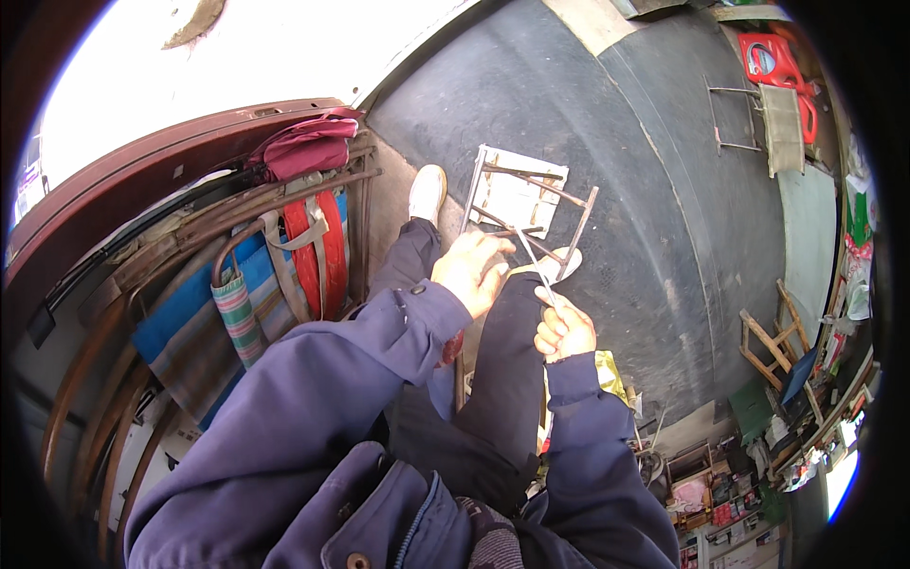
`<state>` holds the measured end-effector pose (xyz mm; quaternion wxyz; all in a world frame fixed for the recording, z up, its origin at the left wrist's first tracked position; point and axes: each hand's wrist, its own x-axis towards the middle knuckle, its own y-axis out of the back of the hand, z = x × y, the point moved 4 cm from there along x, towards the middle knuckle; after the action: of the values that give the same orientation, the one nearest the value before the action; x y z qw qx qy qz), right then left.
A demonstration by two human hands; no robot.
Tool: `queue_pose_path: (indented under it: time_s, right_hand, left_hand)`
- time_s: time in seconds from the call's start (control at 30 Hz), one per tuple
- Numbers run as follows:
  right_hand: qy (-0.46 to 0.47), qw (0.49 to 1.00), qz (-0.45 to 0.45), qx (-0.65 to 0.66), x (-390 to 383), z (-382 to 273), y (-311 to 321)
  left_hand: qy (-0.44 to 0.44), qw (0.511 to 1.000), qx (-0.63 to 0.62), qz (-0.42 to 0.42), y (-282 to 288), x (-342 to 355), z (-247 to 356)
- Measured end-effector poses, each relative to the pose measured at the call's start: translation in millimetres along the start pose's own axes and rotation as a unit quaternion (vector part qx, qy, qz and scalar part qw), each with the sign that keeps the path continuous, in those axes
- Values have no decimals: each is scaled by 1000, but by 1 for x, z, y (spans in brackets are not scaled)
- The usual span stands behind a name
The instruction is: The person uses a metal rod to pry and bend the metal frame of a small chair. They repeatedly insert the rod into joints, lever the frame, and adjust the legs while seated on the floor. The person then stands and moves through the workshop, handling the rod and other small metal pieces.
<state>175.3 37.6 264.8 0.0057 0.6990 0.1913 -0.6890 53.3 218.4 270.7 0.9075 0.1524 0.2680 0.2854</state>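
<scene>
A small metal-framed stool (566, 195) with a pale, worn square panel is in front of me, its thin rusty bars crossing over the panel. My left hand (471, 272) is at the stool's near left side, fingers curled where one leg runs in under them; the grip itself is partly hidden. To the right, my right hand (566, 329) is closed around a thin metal rod (533, 258), which slants up and leftward to the stool's crossbars. Whether the rod is a tool or a loose bar I cannot tell.
Folded chairs (237, 303) with striped cloth and a dark red bag (308, 144) stand against the left side. My shoe (428, 192) is left of the stool. Far right are a folding stool (782, 128), a red plastic container (770, 59) and a wooden frame (766, 341).
</scene>
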Motion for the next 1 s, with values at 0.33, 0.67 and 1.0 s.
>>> queue_pose_path:
  time_s: [0.33,0.67,1.0]
  right_hand:
    - [-108,970,-202,82,-18,7,-17]
    - [-118,973,-182,82,-1,16,23]
    - [8,993,-109,36,3,32,54]
  left_hand:
    - [-219,944,221,-110,-18,8,-3]
    - [-236,924,246,-172,-40,7,-1]
    - [-209,921,254,-211,-74,-1,4]
